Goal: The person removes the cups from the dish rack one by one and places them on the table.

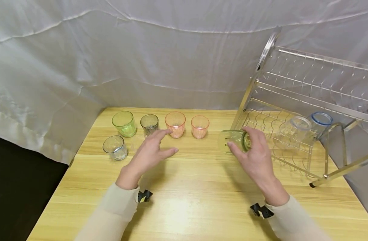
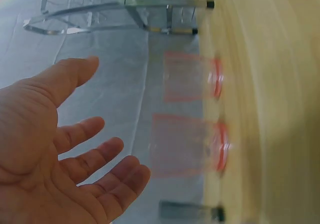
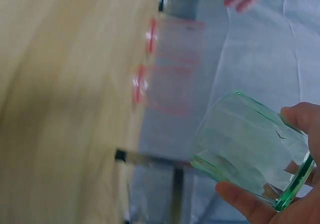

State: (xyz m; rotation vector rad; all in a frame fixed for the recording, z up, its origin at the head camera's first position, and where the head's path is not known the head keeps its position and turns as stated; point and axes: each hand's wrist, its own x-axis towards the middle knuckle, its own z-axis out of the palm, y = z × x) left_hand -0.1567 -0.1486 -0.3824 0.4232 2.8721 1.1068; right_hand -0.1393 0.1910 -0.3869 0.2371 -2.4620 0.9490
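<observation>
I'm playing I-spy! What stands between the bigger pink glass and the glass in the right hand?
The smaller pink glass, left of the held green glass; the head view shows it.

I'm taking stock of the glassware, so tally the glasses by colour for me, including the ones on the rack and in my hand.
Green glasses: 2
Pink glasses: 2
Dark grey glass: 1
Blue-rimmed glasses: 2
Clear glasses: 2, one partly behind the left hand
Total: 9
</observation>
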